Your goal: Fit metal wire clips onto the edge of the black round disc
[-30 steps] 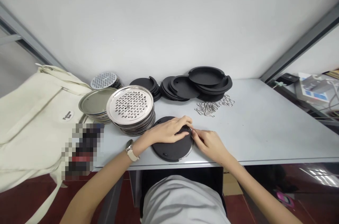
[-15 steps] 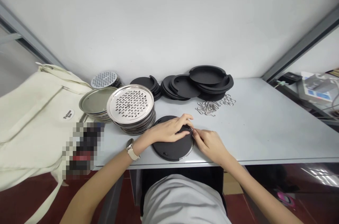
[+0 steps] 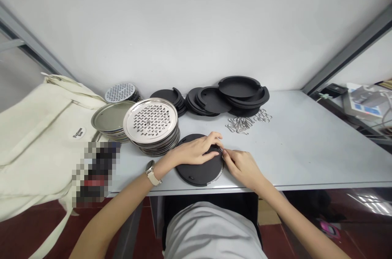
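Near the table's front edge lies a round black disc (image 3: 200,171), with a thin metal rim showing along its right side. My left hand (image 3: 197,149) rests across its top, the fingers apart and reaching to the right rim; its wrist wears a watch (image 3: 150,166). At that same rim my right hand (image 3: 241,165) is closed in a pinch. What sits between its thumb and finger is mostly hidden; a small shiny bit shows there. Left of the disc stands a stack of round metal grater plates (image 3: 151,124), the top one pierced with many holes.
Behind are black round trays (image 3: 240,87) and more black discs (image 3: 167,98). Small metal clips (image 3: 240,124) lie in a loose pile. Plain metal plates (image 3: 112,116) and another grater stack (image 3: 121,92) stand at left. A cream bag (image 3: 39,136) borders the table's left end.
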Demonstrator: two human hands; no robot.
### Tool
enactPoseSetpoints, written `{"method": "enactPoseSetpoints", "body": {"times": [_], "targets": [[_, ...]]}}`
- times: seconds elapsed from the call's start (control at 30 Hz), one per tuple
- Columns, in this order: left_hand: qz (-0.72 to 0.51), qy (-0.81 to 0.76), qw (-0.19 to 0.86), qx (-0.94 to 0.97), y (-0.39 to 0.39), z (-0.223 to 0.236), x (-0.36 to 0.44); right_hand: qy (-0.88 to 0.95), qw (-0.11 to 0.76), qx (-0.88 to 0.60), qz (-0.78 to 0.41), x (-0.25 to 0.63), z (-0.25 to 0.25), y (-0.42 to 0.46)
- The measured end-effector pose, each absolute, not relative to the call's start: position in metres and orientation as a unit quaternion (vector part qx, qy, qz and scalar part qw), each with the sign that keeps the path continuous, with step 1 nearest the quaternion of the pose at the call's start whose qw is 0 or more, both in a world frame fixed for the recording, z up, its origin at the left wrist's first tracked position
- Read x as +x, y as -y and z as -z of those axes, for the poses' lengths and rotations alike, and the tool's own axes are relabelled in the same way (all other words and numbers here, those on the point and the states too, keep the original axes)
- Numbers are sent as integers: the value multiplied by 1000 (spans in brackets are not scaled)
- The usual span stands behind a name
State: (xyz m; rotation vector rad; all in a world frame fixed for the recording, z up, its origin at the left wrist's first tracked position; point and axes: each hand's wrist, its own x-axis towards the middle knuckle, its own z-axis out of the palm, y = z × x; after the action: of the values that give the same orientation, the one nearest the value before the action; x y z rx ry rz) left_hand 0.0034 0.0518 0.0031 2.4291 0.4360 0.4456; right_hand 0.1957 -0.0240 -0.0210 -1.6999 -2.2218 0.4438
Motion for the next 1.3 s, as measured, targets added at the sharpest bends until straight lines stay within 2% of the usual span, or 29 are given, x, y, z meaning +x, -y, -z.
{"method": "enactPoseSetpoints", "body": {"times": [0.4,0.9,1.3], "targets": [[-159,-161,312,923,-51,-1,3,769,185,-583,-183,198,23,25],[-172,-173,241,939,-46,-8,3,769,209,-575,-185,198,25,23],[-178,-169,238,940,-46,-8,3,773,218,-570,-173,198,26,22]]}}
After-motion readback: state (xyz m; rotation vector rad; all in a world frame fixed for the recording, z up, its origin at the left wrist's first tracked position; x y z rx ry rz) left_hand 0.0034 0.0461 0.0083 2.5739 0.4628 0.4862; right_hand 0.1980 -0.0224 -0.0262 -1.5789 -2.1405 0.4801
